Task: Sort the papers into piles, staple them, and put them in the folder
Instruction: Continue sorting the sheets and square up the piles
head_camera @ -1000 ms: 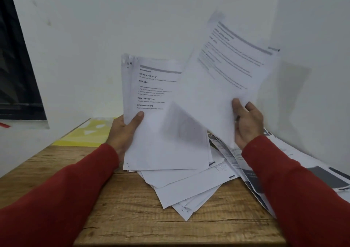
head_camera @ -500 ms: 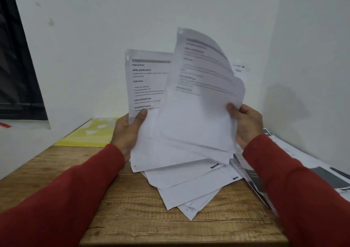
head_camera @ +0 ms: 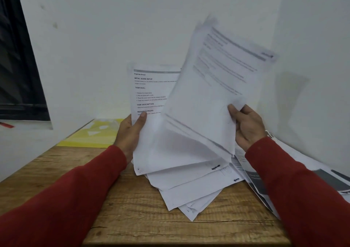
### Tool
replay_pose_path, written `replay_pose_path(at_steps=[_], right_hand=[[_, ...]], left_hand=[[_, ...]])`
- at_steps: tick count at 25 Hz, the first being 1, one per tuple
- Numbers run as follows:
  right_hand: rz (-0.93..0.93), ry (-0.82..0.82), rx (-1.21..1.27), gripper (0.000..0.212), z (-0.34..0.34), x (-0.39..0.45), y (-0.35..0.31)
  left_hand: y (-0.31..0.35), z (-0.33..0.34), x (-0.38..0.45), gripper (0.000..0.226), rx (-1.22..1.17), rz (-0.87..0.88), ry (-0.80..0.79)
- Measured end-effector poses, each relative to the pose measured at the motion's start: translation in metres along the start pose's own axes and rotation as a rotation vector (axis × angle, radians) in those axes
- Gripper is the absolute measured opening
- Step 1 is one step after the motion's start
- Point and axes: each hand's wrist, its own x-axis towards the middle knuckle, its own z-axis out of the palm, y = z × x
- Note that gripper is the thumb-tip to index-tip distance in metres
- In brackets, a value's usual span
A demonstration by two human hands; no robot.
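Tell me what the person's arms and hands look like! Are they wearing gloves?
No gloves. Both hands, the left hand and the right hand, are bare, with no rings or watch showing. Both arms are in long red sleeves, the left sleeve and the right sleeve, plain with no pattern, reaching down to the wrists.

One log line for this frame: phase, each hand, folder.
phase: sorting | left hand: holds stack | right hand: pinches raised sheets | folder: on table, untouched
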Motion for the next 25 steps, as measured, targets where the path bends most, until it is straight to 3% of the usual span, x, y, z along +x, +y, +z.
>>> replay_pose_path(at_steps=[5, 13, 17, 20, 23, 25], right_hand=[[0.024, -0.059, -0.248, 0.028, 0.015, -0.012, 0.025], [-0.043, -0.029, -0.303, 0.019, 0.016, -0.013, 0.025], [-0.119, 0.075, -0.209, 0.019, 0.009, -0.006, 0.012], [-0.127, 0.226, 0.008, 0.033, -0.007, 0.001, -0.003], [-0.032, 0.299, 0.236, 0.025, -0.029, 0.013, -0.015], [0.045, 0.306, 0.327, 0.039, -0.04, 0.018, -0.016]], left_hand=[[0.004, 0.002, -0.001, 0.041, -0.056, -0.083, -0.055], [0.0, 0.001, -0.006, 0.026, 0.008, -0.043, -0.082], [0.0, 0.001, -0.005, 0.019, 0.034, -0.011, -0.074], [-0.002, 0.0, -0.004, 0.02, 0.039, -0.006, -0.066], [-0.002, 0.0, -0.003, 0.019, 0.037, 0.005, -0.061], [-0.002, 0.0, -0.003, 0.021, 0.028, 0.002, -0.054]])
